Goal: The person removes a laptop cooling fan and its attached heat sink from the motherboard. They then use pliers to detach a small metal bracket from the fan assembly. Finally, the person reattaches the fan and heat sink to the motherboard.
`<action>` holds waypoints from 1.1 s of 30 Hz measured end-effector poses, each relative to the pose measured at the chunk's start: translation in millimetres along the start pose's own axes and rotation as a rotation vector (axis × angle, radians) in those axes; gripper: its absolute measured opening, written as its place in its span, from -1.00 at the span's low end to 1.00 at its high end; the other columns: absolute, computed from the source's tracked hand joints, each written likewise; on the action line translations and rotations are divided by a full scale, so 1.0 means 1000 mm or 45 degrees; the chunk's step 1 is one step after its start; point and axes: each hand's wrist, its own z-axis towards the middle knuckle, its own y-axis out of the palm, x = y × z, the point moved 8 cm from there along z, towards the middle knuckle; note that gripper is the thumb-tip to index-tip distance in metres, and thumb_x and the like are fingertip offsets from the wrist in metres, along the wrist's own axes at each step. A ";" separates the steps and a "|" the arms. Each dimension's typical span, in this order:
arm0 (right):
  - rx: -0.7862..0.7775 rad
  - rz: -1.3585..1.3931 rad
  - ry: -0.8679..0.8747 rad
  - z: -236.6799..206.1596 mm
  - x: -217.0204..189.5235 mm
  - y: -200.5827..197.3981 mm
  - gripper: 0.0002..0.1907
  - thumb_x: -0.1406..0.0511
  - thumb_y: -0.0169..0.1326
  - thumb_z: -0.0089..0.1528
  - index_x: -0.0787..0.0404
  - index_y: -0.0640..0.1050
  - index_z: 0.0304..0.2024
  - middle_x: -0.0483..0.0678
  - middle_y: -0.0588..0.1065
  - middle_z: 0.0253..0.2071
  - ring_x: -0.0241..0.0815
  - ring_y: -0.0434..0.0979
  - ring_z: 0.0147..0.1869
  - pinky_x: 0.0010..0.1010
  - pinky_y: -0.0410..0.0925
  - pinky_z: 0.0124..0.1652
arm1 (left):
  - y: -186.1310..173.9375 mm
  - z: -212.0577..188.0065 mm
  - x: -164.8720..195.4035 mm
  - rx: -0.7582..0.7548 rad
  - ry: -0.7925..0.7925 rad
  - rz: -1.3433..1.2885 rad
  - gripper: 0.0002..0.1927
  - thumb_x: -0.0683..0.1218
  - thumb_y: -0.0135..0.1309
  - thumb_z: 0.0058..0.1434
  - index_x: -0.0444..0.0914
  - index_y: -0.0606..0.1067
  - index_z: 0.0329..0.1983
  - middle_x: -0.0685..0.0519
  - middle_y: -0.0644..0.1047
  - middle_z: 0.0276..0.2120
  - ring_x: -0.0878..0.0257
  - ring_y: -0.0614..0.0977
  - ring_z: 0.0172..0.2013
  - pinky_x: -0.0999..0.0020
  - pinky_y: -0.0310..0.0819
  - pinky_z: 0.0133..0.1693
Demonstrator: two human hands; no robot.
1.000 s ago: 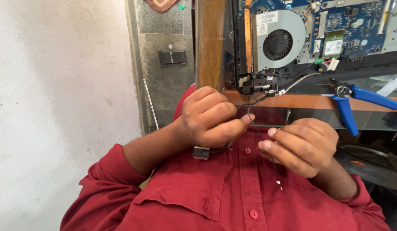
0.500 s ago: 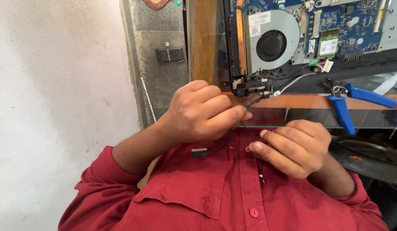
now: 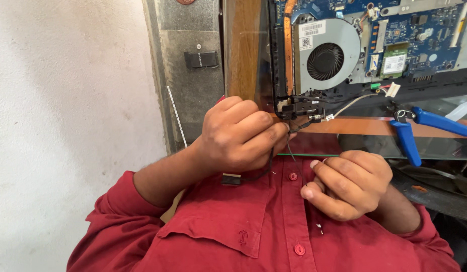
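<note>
Keep your left hand [image 3: 241, 133] pinched on the thin black cable [image 3: 274, 163] near the laptop hinge [image 3: 294, 108]; your right hand [image 3: 349, 184] is curled shut, contents hidden.

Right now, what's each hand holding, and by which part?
Left hand pinches a thin black cable partway along, its connector end dangling below. Right hand is closed; whether it holds anything can't be told.

Red shirt [image 3: 274, 226], blue-handled pliers [image 3: 419, 128], blue board [image 3: 430, 30], blk cable [image 3: 267, 166].
</note>
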 end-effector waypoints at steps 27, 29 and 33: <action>-0.113 0.045 0.162 0.003 0.012 0.001 -0.71 0.25 0.31 0.25 0.22 0.54 -0.08 0.01 0.56 -0.36 -0.11 0.55 -0.41 -0.36 0.38 -0.46 | 0.013 0.008 0.021 -0.066 -0.032 0.263 -0.82 -0.25 0.23 0.25 -0.43 0.61 -0.10 0.15 0.35 -0.49 0.30 0.41 -0.48 0.33 0.13 -0.42; -0.089 0.017 0.188 0.002 0.011 0.000 -0.71 0.25 0.33 0.25 0.22 0.54 -0.07 -0.01 0.56 -0.36 -0.13 0.56 -0.41 -0.37 0.37 -0.46 | 0.010 0.008 0.023 -0.047 0.012 0.324 -0.81 -0.27 0.23 0.21 -0.43 0.62 -0.11 0.16 0.34 -0.51 0.32 0.39 -0.51 0.36 0.12 -0.44; -0.080 0.001 0.245 0.001 0.012 -0.001 -0.69 0.26 0.35 0.25 0.22 0.53 -0.07 -0.03 0.57 -0.35 -0.14 0.57 -0.40 -0.36 0.39 -0.45 | 0.002 0.008 0.024 0.058 0.055 0.359 -0.88 -0.28 0.27 0.25 -0.40 0.60 -0.17 0.18 0.32 -0.53 0.34 0.37 -0.53 0.39 0.10 -0.47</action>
